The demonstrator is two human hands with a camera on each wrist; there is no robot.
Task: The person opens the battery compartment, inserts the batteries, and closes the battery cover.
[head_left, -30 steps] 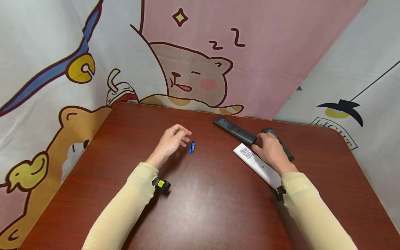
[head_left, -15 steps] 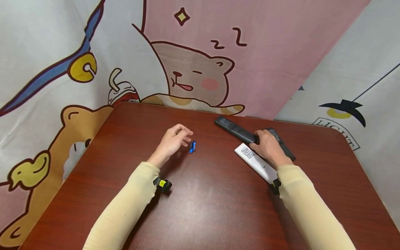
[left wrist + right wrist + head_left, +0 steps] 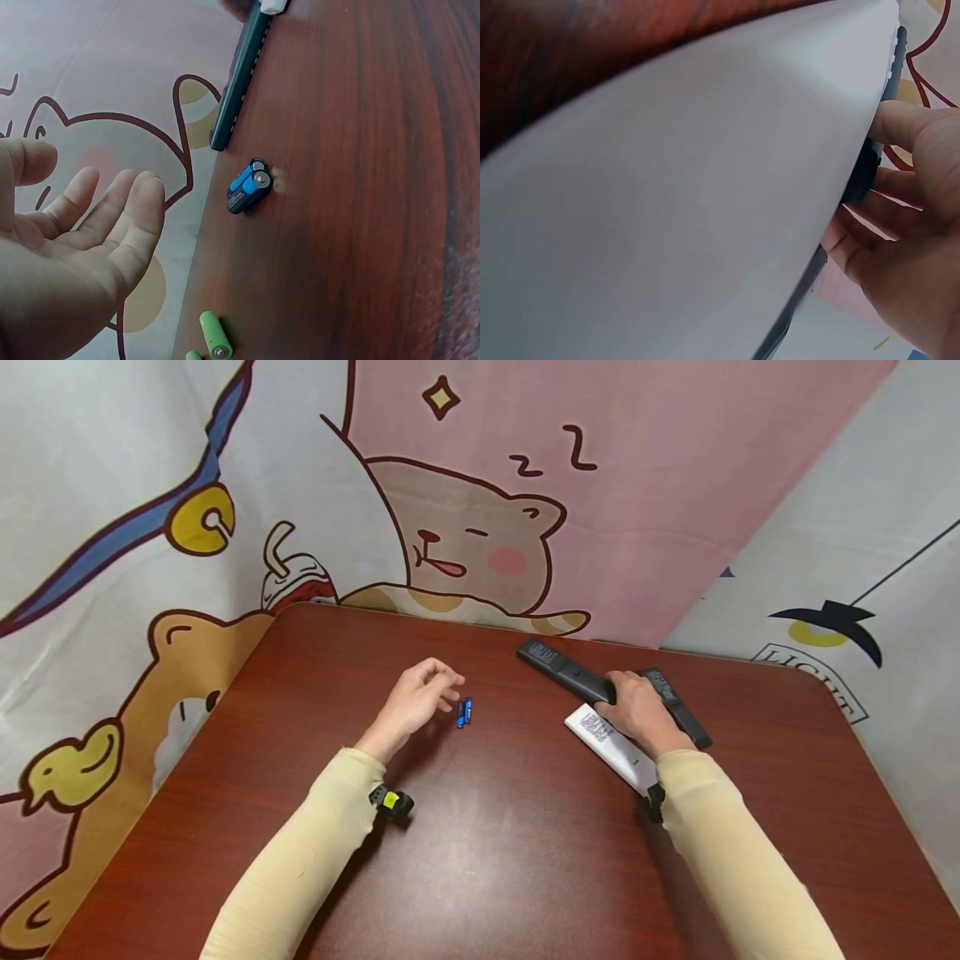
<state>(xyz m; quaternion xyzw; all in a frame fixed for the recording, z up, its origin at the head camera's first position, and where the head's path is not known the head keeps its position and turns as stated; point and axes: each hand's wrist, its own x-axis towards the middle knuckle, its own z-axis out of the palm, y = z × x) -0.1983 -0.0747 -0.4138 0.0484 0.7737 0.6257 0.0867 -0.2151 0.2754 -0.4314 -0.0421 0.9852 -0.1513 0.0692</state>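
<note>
Your right hand (image 3: 637,703) is curled at the near end of a black remote (image 3: 564,670) on the bench (image 3: 480,868), thumb to one side and fingers to the other; it seems to pinch it, though the white remote (image 3: 609,747) blocks much of your right wrist view. That white remote lies just beside, and a second black remote (image 3: 681,712) lies right of your hand. Your left hand (image 3: 414,700) hangs loosely bent, holding nothing, near two blue batteries (image 3: 464,713). Green batteries (image 3: 215,335) show at the left wrist view's lower edge.
</note>
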